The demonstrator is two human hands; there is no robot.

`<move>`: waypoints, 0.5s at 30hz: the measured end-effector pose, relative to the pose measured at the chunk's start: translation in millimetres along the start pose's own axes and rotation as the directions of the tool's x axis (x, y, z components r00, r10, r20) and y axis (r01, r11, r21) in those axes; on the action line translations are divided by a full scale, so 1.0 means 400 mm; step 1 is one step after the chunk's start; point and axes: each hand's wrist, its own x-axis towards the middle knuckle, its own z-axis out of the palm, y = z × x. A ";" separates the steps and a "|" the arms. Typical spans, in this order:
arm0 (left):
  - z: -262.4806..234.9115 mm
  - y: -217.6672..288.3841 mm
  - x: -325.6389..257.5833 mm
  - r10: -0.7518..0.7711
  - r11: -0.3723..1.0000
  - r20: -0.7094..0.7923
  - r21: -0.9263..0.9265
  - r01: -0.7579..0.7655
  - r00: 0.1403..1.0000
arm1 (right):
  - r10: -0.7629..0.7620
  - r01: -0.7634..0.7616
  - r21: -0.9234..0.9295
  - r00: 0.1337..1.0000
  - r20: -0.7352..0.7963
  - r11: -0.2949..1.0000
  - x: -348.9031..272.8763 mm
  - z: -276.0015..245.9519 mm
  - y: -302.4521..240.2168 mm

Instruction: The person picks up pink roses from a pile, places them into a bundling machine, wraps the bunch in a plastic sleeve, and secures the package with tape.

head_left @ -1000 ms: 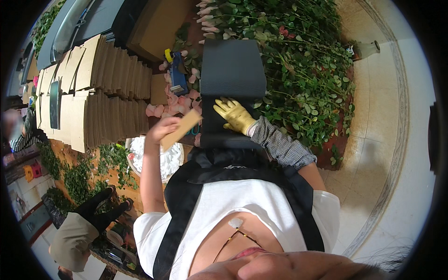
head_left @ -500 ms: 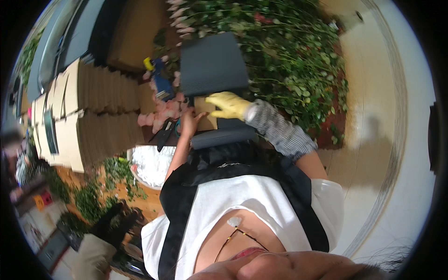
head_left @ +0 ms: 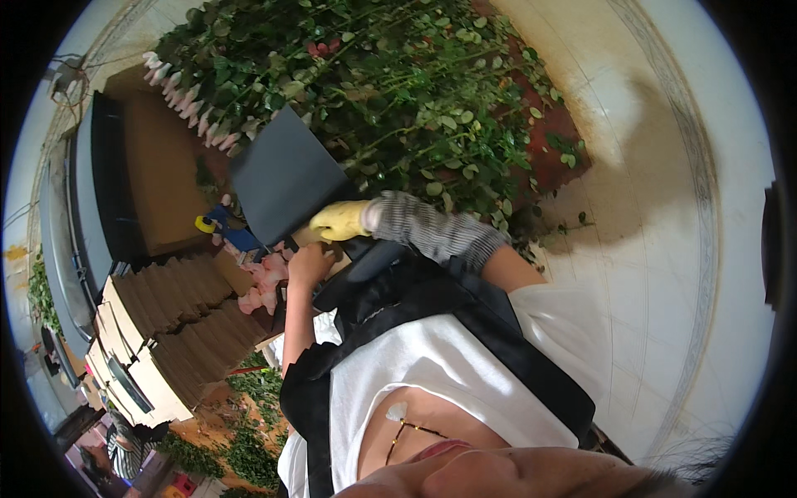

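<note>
Both hands (head_left: 320, 241) grip brown cardboard (head_left: 311, 236) below dark panel (head_left: 286, 187).

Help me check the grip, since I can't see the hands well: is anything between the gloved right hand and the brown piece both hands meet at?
Nothing visible. The yellow-gloved right hand lies directly on the brown piece, and the bare left hand grips it from below. The dark grey panel sits behind them, not between.

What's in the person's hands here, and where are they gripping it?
Both the gloved right hand and the bare left hand meet at the lower edge of a dark flat board; the exact grip is hidden.
</note>
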 end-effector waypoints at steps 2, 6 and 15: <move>-0.045 0.052 -0.028 -0.053 0.998 0.034 0.015 0.053 0.998 | -0.067 0.039 0.431 0.996 0.052 0.902 -0.086 -0.069 -0.018; 0.003 0.015 -0.044 0.007 0.997 -0.056 -0.077 -0.011 0.998 | -0.045 -0.001 0.156 0.956 0.291 0.988 -0.245 -0.098 -0.143; 0.058 0.072 -0.085 -0.042 0.998 -0.145 -0.044 0.036 0.989 | 0.059 -0.102 -0.052 0.846 -0.530 0.993 -0.288 -0.340 -0.046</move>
